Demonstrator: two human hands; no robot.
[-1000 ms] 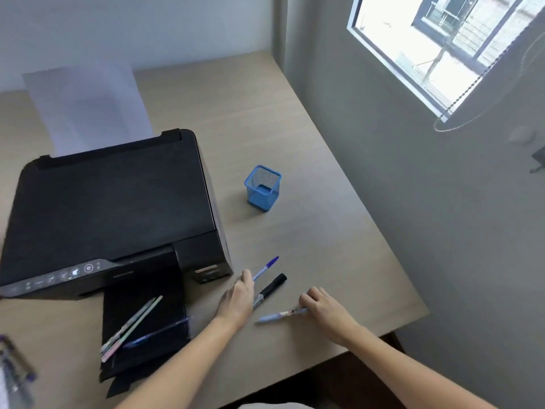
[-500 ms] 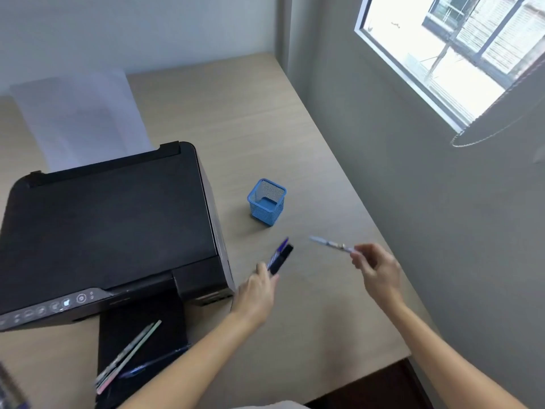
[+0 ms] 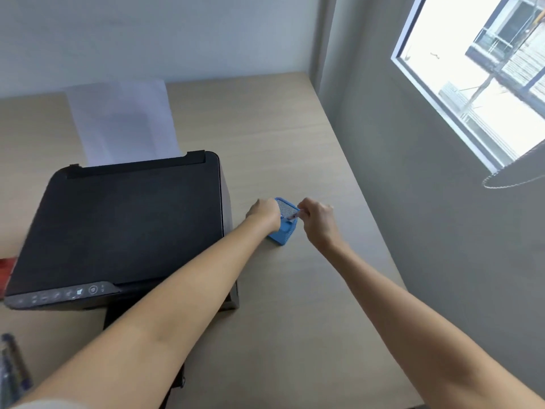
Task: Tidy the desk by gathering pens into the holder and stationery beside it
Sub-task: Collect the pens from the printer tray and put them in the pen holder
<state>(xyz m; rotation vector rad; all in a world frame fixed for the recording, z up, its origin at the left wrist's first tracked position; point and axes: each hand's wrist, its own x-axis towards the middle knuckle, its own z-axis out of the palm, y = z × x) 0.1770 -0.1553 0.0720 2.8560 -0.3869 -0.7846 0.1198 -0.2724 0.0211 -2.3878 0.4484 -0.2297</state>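
The light wooden desk (image 3: 295, 305) stands in the corner of two walls. A black printer (image 3: 124, 225) rests on its left part, and a blue mesh holder (image 3: 283, 231) stands just right of it. Some blurred pens (image 3: 11, 367) lie at the near left edge.

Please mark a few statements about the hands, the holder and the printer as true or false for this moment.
1. Both hands are at the holder. True.
2. The right hand grips a pen over the holder's mouth. True.
3. The holder stands on top of the printer. False: it stands on the desk, right of the printer.
4. The left hand rests on the printer's buttons. False: it is against the holder's left side.
5. Paper sticks up behind the printer. True.
6. The holder is red. False: it is blue.
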